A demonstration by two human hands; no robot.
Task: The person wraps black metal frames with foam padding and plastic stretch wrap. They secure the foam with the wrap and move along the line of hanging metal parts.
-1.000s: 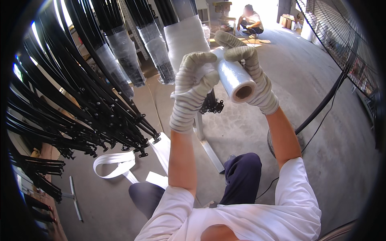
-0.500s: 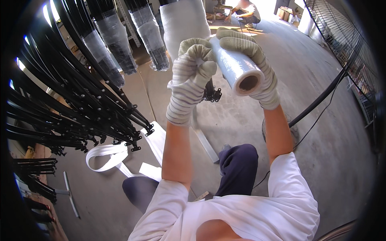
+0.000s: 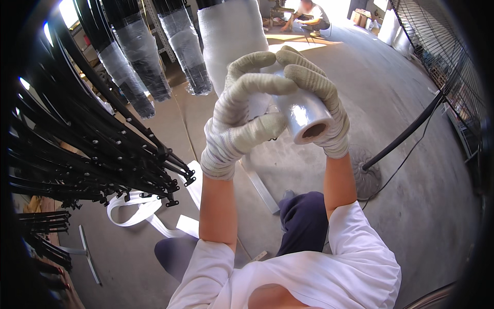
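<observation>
A roll of clear stretch film (image 3: pixel 303 110) is in front of me, its open cardboard core tilted toward me. My right hand (image 3: pixel 324 98), in a striped knit glove, is closed round the roll's right side. My left hand (image 3: pixel 247 105), also gloved, is open at the roll's left, fingers curved and apart. Its fingertips overlap the roll's upper side; whether they press on it I cannot tell. Just beyond my hands hangs a bundle wrapped in white foam sheet (image 3: pixel 231 41), its lower end partly hidden by my left hand.
Black metal tubes (image 3: pixel 118 149) crowd the left side, and several bundles beside them have film-wrapped ends (image 3: pixel 185 51). White strips (image 3: pixel 139 208) lie on the floor. At right stands a wire-guard fan (image 3: pixel 437 46) with a black pole (image 3: pixel 406 129). Another person (image 3: pixel 311 18) crouches far back.
My left hand has gone from a closed fist to spread fingers reaching over the roll. Roll and both hands sit slightly lower in view.
</observation>
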